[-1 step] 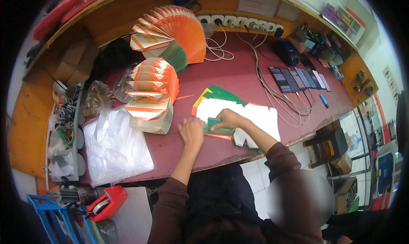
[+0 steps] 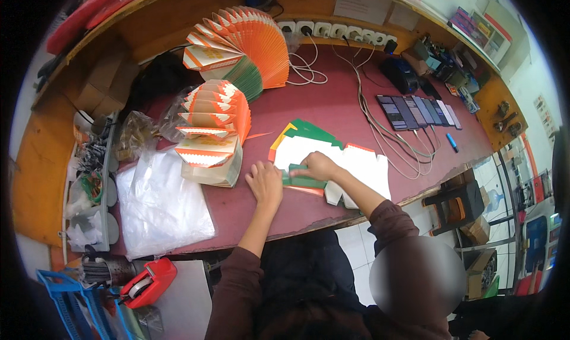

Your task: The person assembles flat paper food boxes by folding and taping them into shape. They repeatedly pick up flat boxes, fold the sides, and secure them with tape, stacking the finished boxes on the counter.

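Note:
A green folded card piece (image 2: 304, 181) lies on a loose pile of flat card blanks near the table's front edge. My right hand (image 2: 316, 166) is closed over its upper edge, with the thumb pointing left across it. Beside the card's left end, my left hand (image 2: 265, 182) rests with its fingers stretched out on the tabletop. Under and around my right hand spread white-backed card blanks (image 2: 363, 176). Green blanks (image 2: 313, 130) and an orange edge stick out from the pile. What my right fingertips press on underneath is hidden.
Two fanned rows of orange-and-white folded cartons (image 2: 217, 126) stand left and behind, one with green cartons. Clear plastic bags (image 2: 163, 206) lie at the left. Phones (image 2: 409, 111) with white charging cables (image 2: 375, 126) and a blue marker (image 2: 452, 142) sit right. A red tape dispenser (image 2: 153, 282) is lower left.
My right hand has shifted very slightly, and the green card under its thumb looks a little flatter. My left hand's fingers are a bit more spread.

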Tool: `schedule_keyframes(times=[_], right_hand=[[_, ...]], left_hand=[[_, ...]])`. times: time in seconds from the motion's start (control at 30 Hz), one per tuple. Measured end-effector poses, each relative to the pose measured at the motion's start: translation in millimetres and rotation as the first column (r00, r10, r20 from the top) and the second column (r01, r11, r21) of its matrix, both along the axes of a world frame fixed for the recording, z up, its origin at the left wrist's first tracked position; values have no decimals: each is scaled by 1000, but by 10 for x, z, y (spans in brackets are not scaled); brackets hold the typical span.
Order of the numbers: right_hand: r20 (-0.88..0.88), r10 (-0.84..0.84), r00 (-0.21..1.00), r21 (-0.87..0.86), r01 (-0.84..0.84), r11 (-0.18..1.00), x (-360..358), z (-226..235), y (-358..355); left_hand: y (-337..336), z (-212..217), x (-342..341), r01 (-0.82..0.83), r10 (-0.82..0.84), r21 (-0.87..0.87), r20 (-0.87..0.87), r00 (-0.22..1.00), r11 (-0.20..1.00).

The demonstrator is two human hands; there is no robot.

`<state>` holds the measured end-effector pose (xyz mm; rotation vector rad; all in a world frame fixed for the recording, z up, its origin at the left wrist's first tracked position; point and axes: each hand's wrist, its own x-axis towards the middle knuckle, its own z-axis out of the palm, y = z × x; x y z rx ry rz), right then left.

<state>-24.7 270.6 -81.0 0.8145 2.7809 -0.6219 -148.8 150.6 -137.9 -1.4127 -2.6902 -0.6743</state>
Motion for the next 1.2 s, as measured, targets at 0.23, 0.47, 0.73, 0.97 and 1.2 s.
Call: schedule_keyframes(times=[0.23, 0.47, 0.73, 0.97, 1.2], right_hand=[[-479, -245, 843, 362, 444, 820, -93, -482, -220], [-787, -376, 490, -40, 567, 823, 63, -510, -114], [-561, -136, 817, 225, 308, 924, 1075, -284, -712], [-258, -150, 955, 216, 208, 954, 1013, 21, -257], [-149, -498, 854, 18, 506, 863, 966, 24, 126]], left_hand=[[41, -171, -70, 26, -22, 24, -168, 986, 999], [26, 283, -77, 277, -273, 97, -48, 961, 956], [121, 318, 102, 692, -676, 117, -151, 722, 713], [501, 352, -133, 721, -681, -8, 322, 657, 692], [420, 268, -85, 744, -731, 22, 209, 650, 668]])
